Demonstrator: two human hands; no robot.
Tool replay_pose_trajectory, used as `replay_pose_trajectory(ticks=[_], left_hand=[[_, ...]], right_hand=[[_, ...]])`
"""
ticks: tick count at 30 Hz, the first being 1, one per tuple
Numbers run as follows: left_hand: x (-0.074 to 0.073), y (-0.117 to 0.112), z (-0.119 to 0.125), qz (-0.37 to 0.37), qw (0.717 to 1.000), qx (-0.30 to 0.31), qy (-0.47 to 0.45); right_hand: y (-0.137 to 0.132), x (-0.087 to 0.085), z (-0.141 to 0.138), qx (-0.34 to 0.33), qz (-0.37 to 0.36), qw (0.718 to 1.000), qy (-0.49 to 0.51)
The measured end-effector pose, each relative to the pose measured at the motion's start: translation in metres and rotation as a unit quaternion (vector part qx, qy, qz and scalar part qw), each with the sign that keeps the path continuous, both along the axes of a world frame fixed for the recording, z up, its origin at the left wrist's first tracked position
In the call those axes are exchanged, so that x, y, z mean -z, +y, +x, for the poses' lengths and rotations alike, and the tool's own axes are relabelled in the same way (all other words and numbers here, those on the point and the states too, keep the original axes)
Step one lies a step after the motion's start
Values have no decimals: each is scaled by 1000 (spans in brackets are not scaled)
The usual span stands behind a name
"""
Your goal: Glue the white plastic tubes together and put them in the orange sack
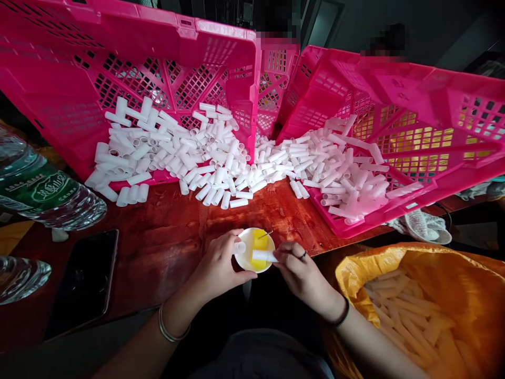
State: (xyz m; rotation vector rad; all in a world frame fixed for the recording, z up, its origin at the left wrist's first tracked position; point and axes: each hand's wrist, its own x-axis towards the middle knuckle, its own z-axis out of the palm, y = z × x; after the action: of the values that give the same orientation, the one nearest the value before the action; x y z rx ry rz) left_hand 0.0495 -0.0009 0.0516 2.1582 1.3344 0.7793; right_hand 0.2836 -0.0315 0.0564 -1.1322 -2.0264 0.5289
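My left hand is at the left side of a small white dish, closed on a short white plastic tube whose open end faces the dish. From the right, my right hand pinches another white plastic tube by its end. That tube lies level over the dish, across a yellow block or pad in it; whether it touches the yellow is hard to see. A thin metal pin sticks out from the yellow toward the upper right.
Two pink crates lie on their sides, white tubes spilling onto the red-brown table. At left are a water bottle, a phone and part of another bottle. An orange sack of longer tubes stands at lower right.
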Motion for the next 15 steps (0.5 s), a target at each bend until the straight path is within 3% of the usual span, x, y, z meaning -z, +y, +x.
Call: replay_pose_trajectory(ticks=[2, 7, 12, 15], left_hand=[[1, 0, 0, 14, 1000, 1, -1], [4, 0, -1, 47, 999, 13, 2], [5, 0, 0, 56, 998, 9, 7], [4, 1, 1, 60, 998, 6, 7]], right_hand=[[-2, 0, -1, -18, 20, 1000, -5], [-5, 0, -6, 21, -86, 993, 83], [-6, 2, -5, -20, 31, 999, -7], [-4, 4, -7, -7, 17, 1000, 20]])
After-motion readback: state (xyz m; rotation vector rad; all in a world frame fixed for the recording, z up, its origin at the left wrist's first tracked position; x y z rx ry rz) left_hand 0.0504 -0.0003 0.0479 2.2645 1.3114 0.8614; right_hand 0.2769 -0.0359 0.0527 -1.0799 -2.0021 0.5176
